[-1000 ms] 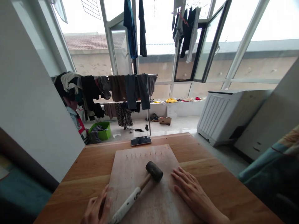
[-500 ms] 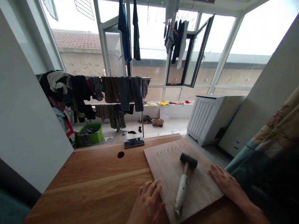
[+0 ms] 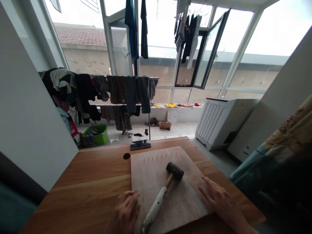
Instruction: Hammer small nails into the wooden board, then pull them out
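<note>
A pale wooden board (image 3: 156, 175) lies on a brown wooden table (image 3: 92, 182), with a row of several small nails standing near its far edge. A mallet (image 3: 162, 191) with a black rubber head and a white handle rests across the board. My left hand (image 3: 124, 213) presses flat on the board's near left edge. My right hand (image 3: 215, 196) lies flat on the board's right edge, fingers spread. Neither hand touches the mallet.
A phone (image 3: 140, 144) lies at the table's far edge, beside a round hole (image 3: 126, 156) in the tabletop. Beyond stand a laundry rack with clothes (image 3: 117, 92), a green basket (image 3: 97, 136) and a white cabinet (image 3: 219, 120). A white wall panel (image 3: 26, 107) rises at left.
The board has slid back to the left and turned, carrying the mallet with it. Both hands stayed on its edges and moved with it.
</note>
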A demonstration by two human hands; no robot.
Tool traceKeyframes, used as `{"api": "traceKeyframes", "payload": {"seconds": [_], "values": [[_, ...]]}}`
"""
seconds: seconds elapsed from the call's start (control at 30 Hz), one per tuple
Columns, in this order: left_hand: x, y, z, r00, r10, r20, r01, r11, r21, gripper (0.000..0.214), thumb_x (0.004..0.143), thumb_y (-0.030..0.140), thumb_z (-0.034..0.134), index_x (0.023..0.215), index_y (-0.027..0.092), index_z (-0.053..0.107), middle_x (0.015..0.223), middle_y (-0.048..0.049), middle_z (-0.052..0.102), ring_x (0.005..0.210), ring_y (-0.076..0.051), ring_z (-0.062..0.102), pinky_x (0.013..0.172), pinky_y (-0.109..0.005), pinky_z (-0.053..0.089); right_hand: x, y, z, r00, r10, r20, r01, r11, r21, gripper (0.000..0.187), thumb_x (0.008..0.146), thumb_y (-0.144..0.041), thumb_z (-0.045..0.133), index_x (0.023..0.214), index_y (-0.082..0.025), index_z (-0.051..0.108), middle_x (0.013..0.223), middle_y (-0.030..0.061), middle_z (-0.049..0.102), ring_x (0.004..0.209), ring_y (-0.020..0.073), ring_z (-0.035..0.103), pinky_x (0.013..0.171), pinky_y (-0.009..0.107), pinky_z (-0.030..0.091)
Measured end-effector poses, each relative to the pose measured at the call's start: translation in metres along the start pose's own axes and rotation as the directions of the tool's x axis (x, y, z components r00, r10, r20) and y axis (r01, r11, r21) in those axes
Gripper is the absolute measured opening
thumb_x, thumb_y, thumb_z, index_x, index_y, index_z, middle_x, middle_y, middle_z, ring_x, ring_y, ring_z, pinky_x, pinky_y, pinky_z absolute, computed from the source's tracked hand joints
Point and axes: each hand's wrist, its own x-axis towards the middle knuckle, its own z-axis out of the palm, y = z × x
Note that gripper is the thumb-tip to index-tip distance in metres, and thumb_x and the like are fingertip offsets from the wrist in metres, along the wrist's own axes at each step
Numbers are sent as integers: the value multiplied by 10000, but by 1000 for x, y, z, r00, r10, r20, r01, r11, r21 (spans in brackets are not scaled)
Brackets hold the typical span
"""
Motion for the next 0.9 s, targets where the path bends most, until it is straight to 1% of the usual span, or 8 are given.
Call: {"api": "traceKeyframes", "payload": {"seconds": [0.17, 0.3, 0.4, 0.53, 0.63, 0.73, 0.83, 0.9], "values": [[-37, -39, -45, 983, -183, -4, 183, 983, -22, 273, 992, 385, 513, 1113, 294, 740, 1118, -22, 754, 1089, -207, 701, 946, -284, 589, 18, -49, -6, 983, -131, 128, 116, 986, 117, 361, 948, -360, 506, 1275, -376, 659, 1356, 72, 660, 1246, 357, 604, 1013, 559, 516], [-20, -61, -65, 921, -385, 64, 390, 913, -123, 311, 968, 438, 513, 1070, 253, 740, 979, -32, 759, 896, -204, 726, 836, -290, 599, 88, -86, -6, 991, -56, 125, 16, 953, 301, 452, 958, -399, 543, 1400, -304, 546, 1352, 127, 620, 1203, 325, 617, 985, 506, 537], [22, -77, -61, 891, -454, 34, 452, 873, -184, 341, 915, 437, 529, 1118, 221, 699, 979, -36, 747, 747, -191, 692, 781, -327, 583, 153, -118, 6, 967, -179, 182, 61, 856, 513, 463, 934, -334, 582, 1392, -280, 550, 1279, 109, 607, 1022, 237, 674, 894, 402, 578], [79, -95, -40, 879, -469, 91, 472, 823, -316, 438, 838, 386, 582, 1227, 194, 638, 1178, -82, 747, 714, -179, 677, 781, -335, 565, 210, -150, 30, 905, -290, 310, 65, 816, 574, 390, 844, -233, 672, 1234, -242, 688, 1159, 89, 648, 897, 198, 679, 802, 332, 574], [99, -102, -26, 882, -447, 150, 469, 804, -365, 452, 812, 342, 608, 1233, 182, 653, 1115, -87, 782, 615, -169, 673, 766, -329, 562, 225, -158, 43, 869, -326, 372, 82, 837, 541, 198, 826, -146, 652, 964, -205, 780, 945, 68, 709, 790, 181, 674, 798, 310, 536], [102, -107, -19, 875, -446, 190, 483, 772, -413, 405, 852, 387, 574, 1183, 177, 679, 1092, -92, 791, 465, -150, 631, 628, -325, 565, 228, -156, 46, 864, -339, 372, 96, 837, 539, 185, 835, -119, 616, 807, -205, 778, 841, 50, 727, 797, 185, 669, 823, 307, 505], [98, -112, -20, 865, -457, 205, 498, 737, -457, 457, 884, 478, 530, 1188, 166, 668, 1177, -126, 760, 455, -174, 656, 456, -318, 531, 227, -153, 44, 863, -337, 376, 90, 835, 542, 180, 834, -171, 645, 953, -206, 776, 855, 43, 743, 792, 183, 673, 801, 292, 504], [97, -113, -19, 867, -450, 213, 494, 727, -476, 480, 887, 498, 522, 1210, 170, 658, 1223, -132, 740, 565, -214, 725, 472, -330, 563, 227, -154, 43, 862, -335, 381, 89, 839, 537, 242, 829, -207, 669, 1054, -201, 759, 861, 40, 751, 773, 178, 675, 775, 278, 503]]}}
